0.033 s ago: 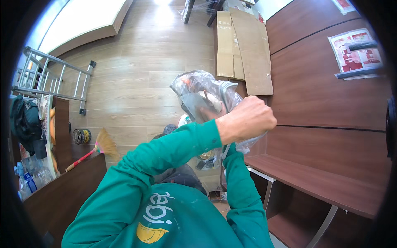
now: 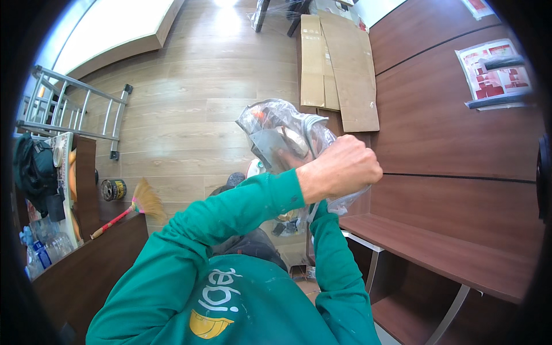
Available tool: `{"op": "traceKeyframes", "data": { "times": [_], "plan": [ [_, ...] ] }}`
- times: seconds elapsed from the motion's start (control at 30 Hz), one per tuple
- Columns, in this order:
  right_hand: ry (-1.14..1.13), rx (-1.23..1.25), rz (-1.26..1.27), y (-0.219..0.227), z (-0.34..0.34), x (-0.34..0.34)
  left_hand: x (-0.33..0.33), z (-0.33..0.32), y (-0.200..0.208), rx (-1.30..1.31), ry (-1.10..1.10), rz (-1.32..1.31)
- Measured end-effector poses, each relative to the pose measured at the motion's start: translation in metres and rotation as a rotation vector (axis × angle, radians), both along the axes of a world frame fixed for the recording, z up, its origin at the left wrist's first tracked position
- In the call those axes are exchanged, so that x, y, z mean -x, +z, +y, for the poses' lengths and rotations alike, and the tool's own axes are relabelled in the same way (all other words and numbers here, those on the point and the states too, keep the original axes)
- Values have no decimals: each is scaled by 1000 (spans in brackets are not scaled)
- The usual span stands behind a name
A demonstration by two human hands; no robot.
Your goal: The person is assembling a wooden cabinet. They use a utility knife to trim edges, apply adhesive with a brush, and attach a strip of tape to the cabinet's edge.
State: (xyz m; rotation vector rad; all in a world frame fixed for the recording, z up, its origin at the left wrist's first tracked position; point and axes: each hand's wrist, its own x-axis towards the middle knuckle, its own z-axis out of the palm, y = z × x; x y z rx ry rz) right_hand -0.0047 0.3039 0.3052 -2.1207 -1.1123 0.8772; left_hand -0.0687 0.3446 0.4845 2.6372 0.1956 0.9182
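Clear plastic bag (image 2: 282,135) of grey metal parts, gripped in the left hand's (image 2: 340,168) closed fist above the wood floor (image 2: 190,115); right hand hidden behind it, grip unclear.

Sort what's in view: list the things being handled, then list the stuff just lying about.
Handled: clear plastic bag with grey parts inside, gripped by the left hand.

Lying about: broom, ladder, cardboard sheets, tape roll, water bottles.

bag (image 2: 282,135) above hand (image 2: 340,168), broom (image 2: 135,206) left
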Motion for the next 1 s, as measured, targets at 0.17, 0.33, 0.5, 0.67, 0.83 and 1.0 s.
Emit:
{"op": "traceKeyframes", "data": {
  "times": [0.17,0.33,0.5,0.67,0.83,1.0],
  "plan": [
    [-33,7,26,5,-14,-5,3,-11,0,-65,30,-70],
    [-54,1,100,-10,-21,-3,-1,-12,-2,-114,41,-119],
    [-89,-20,124,2,-27,-7,-13,-29,-4,-62,-11,-24],
    [-210,9,578,29,-24,-8,-41,-27,4,-16,0,188],
    [-469,-161,978,52,-49,-2,-21,-35,10,-190,-48,114],
    [-508,-297,1140,58,-56,-3,105,38,-76,510,531,-341]
  ]
}}
